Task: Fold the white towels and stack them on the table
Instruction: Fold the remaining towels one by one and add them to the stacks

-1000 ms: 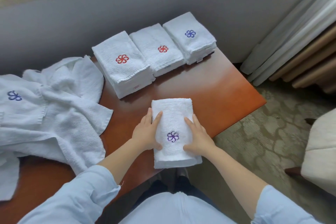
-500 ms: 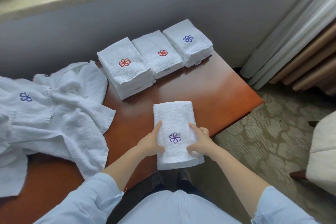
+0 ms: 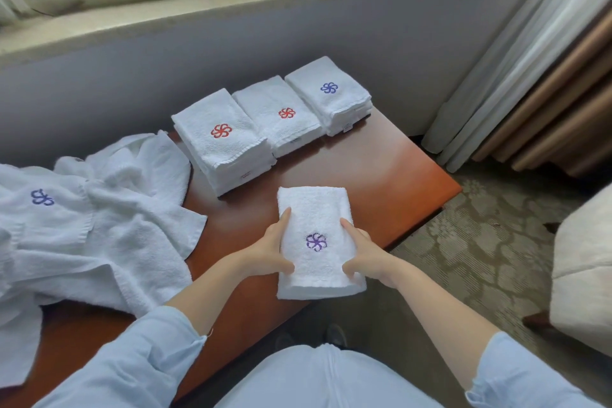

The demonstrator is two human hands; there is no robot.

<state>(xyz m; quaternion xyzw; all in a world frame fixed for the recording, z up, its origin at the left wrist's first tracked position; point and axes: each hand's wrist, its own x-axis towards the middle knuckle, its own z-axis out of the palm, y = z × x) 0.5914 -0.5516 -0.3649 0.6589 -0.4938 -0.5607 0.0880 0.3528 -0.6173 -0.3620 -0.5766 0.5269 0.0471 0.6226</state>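
Note:
A folded white towel with a purple flower mark [image 3: 314, 215] lies at the near edge of the brown table [image 3: 390, 175], its near end hanging past the edge. My left hand [image 3: 270, 250] grips its left side and my right hand [image 3: 362, 253] grips its right side, thumbs on top. Three stacks of folded towels stand in a row at the back: one with a red mark [image 3: 220, 139], a middle one with a red mark [image 3: 281, 116], and one with a blue mark [image 3: 329, 93]. A heap of unfolded white towels [image 3: 82, 215] covers the table's left part.
A grey wall and a window sill [image 3: 231, 7] rise right behind the stacks. Curtains [image 3: 530, 60] hang at the right. A pale upholstered seat [image 3: 583, 275] stands on the patterned carpet at the far right. My knees are under the table's near edge.
My hands slid from lying flat on the towel's top to gripping its two sides. The camera tilted up, so the window came into view.

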